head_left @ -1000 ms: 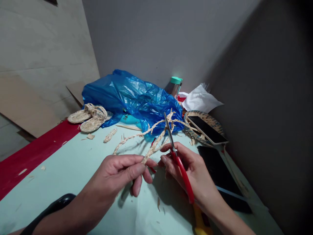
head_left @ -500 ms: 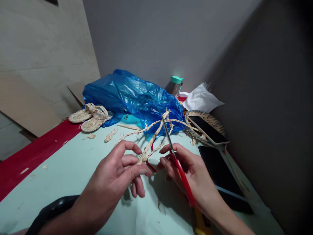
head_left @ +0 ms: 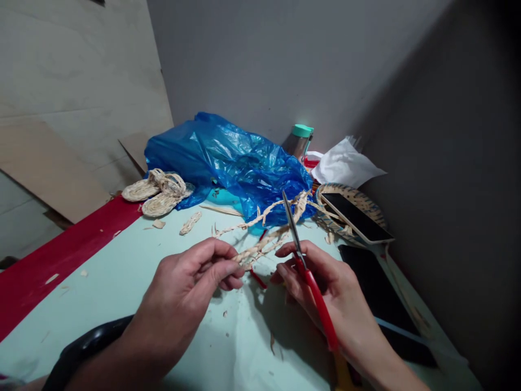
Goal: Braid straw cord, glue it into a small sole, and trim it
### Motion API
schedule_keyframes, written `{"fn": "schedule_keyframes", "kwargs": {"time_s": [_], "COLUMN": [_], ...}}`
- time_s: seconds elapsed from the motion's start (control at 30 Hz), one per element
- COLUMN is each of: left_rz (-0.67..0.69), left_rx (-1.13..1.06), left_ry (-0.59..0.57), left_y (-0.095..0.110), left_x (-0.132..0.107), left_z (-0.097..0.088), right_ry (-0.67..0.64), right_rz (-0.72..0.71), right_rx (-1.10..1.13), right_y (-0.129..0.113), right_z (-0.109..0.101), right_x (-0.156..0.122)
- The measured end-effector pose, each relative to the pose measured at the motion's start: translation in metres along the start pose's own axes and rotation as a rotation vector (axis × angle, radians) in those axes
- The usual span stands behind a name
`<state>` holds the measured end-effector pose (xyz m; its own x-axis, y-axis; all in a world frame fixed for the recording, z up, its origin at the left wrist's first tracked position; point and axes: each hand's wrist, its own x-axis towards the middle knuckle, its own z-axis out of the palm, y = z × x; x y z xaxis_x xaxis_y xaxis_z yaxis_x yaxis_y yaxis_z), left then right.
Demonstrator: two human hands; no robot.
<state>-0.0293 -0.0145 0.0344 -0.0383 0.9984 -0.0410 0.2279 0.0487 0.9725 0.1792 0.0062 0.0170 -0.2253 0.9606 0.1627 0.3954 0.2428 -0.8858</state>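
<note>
My left hand pinches the near end of a braided straw cord between thumb and fingers, low over the pale green table. The cord runs up and right toward a blue plastic bag. My right hand grips red-handled scissors, whose blades point up and away with the tips beside the cord. A short red strand lies between the two hands.
Two small woven straw sandals lie at the back left by a red strip. A woven basket with a phone on it, a dark tablet, a teal-capped bottle and white tissue crowd the right.
My left hand closed its fingers back round the cord's end after loosening them. The scissors and right hand shifted slightly right, and the view moved a little.
</note>
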Motion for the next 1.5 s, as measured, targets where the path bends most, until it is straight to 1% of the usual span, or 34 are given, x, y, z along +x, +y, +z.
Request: {"fn": "schedule_keyframes", "kwargs": {"time_s": [0.1, 0.27, 0.37, 0.47, 0.5, 0.57, 0.7, 0.83, 0.93, 1.17, 1.3, 1.37, 1.5], "left_rz": [-0.036, -0.163, -0.211, -0.214, -0.210, -0.205, -0.185, -0.194, -0.198, -0.183, -0.141, -0.123, -0.099], "left_rx": [-0.110, -0.378, -0.506, -0.579, -0.591, -0.606, -0.644, -0.709, -0.737, -0.664, -0.613, -0.574, -0.525], "left_ry": [-0.084, -0.267, -0.324, -0.325, -0.323, -0.317, -0.294, -0.250, -0.257, -0.233, -0.228, -0.244, -0.260], "left_y": [0.002, 0.005, 0.003, 0.002, 0.002, 0.002, 0.005, 0.007, 0.009, 0.008, 0.007, 0.006, 0.003], "left_x": [0.002, 0.006, 0.006, 0.005, 0.005, 0.005, 0.003, 0.002, 0.001, -0.001, 0.002, 0.003, 0.001], "left_z": [0.001, 0.000, -0.001, -0.002, -0.002, -0.003, -0.003, -0.004, -0.004, -0.004, -0.002, -0.002, -0.003], "right_ry": [0.015, 0.014, 0.078, 0.148, 0.163, 0.163, 0.132, 0.157, 0.170, 0.151, 0.235, 0.273, 0.309], "right_rz": [-0.033, -0.105, -0.237, -0.429, -0.477, -0.529, -0.577, -0.638, -0.650, -0.702, -0.770, -0.791, -0.815], "right_rx": [-0.015, -0.125, -0.284, -0.460, -0.506, -0.579, -0.694, -0.737, -0.774, -0.887, -0.958, -0.987, -1.041], "right_y": [-0.001, 0.002, 0.003, 0.003, 0.003, 0.005, 0.010, 0.012, 0.011, 0.011, 0.014, 0.016, 0.019], "right_z": [-0.001, -0.002, -0.004, -0.006, -0.007, -0.008, -0.008, -0.010, -0.012, -0.014, -0.014, -0.014, -0.015], "right_x": [0.001, -0.002, -0.003, -0.003, -0.002, -0.001, 0.001, -0.001, 0.000, 0.003, 0.001, 0.001, 0.002]}}
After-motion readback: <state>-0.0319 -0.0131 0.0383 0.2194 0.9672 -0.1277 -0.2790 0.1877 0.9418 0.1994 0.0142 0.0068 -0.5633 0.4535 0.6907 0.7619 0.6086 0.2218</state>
